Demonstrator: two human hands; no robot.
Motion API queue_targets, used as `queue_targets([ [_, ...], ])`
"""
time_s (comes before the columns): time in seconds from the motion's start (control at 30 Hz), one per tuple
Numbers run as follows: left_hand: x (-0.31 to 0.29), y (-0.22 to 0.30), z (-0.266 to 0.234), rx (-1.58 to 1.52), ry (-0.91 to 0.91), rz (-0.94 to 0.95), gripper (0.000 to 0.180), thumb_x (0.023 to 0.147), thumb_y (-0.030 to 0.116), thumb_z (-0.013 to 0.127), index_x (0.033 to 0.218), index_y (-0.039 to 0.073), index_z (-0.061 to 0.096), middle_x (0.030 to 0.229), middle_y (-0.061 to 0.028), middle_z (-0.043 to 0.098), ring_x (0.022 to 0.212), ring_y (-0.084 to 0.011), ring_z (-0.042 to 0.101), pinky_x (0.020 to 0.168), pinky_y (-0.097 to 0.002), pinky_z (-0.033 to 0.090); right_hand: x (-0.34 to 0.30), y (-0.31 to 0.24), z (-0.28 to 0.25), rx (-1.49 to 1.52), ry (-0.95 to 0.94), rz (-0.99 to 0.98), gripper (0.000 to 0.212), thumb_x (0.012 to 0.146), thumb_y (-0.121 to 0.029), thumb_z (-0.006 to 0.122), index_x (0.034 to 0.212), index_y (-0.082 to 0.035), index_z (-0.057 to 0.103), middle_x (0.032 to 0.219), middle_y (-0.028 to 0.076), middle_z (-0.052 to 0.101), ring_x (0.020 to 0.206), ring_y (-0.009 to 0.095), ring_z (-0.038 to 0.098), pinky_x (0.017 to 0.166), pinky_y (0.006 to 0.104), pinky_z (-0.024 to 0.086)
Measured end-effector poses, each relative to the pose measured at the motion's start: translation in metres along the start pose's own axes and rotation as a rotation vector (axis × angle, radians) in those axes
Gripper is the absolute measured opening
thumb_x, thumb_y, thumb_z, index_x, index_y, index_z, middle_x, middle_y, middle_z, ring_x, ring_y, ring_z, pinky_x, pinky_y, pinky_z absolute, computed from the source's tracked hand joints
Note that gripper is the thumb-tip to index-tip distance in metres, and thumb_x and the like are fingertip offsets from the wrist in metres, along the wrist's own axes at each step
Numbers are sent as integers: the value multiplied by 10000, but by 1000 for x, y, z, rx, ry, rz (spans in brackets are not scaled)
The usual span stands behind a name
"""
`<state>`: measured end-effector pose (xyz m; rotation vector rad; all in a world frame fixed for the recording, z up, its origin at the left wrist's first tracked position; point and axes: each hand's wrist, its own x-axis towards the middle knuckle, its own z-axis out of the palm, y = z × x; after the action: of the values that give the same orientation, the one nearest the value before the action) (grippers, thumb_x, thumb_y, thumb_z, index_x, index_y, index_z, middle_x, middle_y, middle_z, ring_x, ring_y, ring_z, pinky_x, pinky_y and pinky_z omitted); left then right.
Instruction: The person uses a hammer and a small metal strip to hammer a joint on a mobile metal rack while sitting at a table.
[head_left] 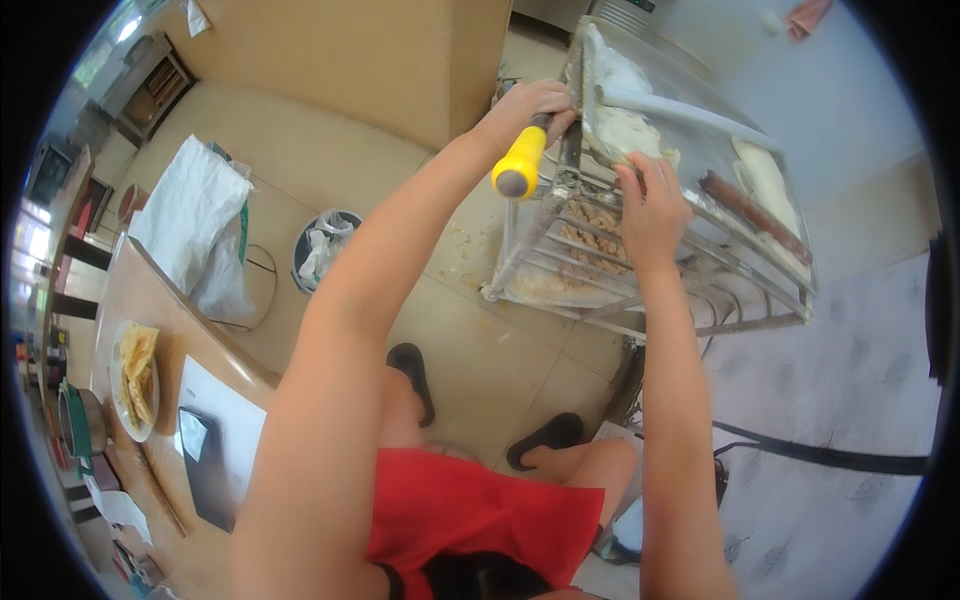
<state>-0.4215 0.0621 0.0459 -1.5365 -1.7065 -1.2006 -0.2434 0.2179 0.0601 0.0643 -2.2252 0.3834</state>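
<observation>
My left hand (525,112) is closed around a tool with a thick yellow handle (518,165) and a dark grey butt end. Its working end is hidden behind my fingers, beside the left corner of a metal rack (730,222). Farther right, my right hand (655,205) has its fingertips pressed together at the front edge of the rack's top; what they pinch cannot be made out. Pale, dough-like lumps (625,132) lie on that top just beyond my fingers. A white rod (690,108) crosses it behind them, and a brown stick (755,215) rests along the right front.
Brown pieces (595,238) sit on a lower shelf of the rack. A lined bin (325,245) and a white sack (190,210) stand at left. The curved table (235,355) at my left bears a plate of flatbread (137,375) and a dark phone (207,465).
</observation>
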Motion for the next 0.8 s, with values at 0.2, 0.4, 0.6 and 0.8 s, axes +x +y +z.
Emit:
queue_targets([
  [0.2, 9, -35, 14, -24, 49, 25, 47, 837, 89, 663, 821, 53, 636, 791, -106, 627, 720, -319, 607, 608, -378, 492, 2, 6, 10, 61, 9, 31, 157, 869, -151, 677, 994, -65, 635, 838, 78, 591, 672, 228, 580, 603, 332, 468],
  [0.4, 23, -64, 23, -16, 11, 85, 103, 820, 111, 652, 759, 57, 589, 794, -123, 591, 767, -340, 571, 661, -407, 463, 1, 10, 13, 70, -37, 111, 138, 874, -121, 671, 975, -42, 622, 827, 85, 572, 697, 223, 565, 612, 314, 457],
  [0.6, 39, -104, 28, 79, -65, 7, 91, 791, 146, 642, 779, 68, 595, 805, -100, 593, 820, -334, 584, 698, -419, 480, -5, -4, 3, 82, -91, 147, 133, 881, -88, 653, 998, -33, 623, 852, 74, 579, 681, 187, 557, 599, 293, 459],
  [0.8, 44, -142, 37, 129, -58, -53, 119, 762, 177, 667, 822, 82, 626, 850, -82, 618, 865, -312, 601, 735, -407, 494, -9, -16, 0, 22, -127, 142, 158, 861, -97, 674, 1001, -40, 626, 884, 89, 589, 699, 197, 582, 612, 295, 486],
])
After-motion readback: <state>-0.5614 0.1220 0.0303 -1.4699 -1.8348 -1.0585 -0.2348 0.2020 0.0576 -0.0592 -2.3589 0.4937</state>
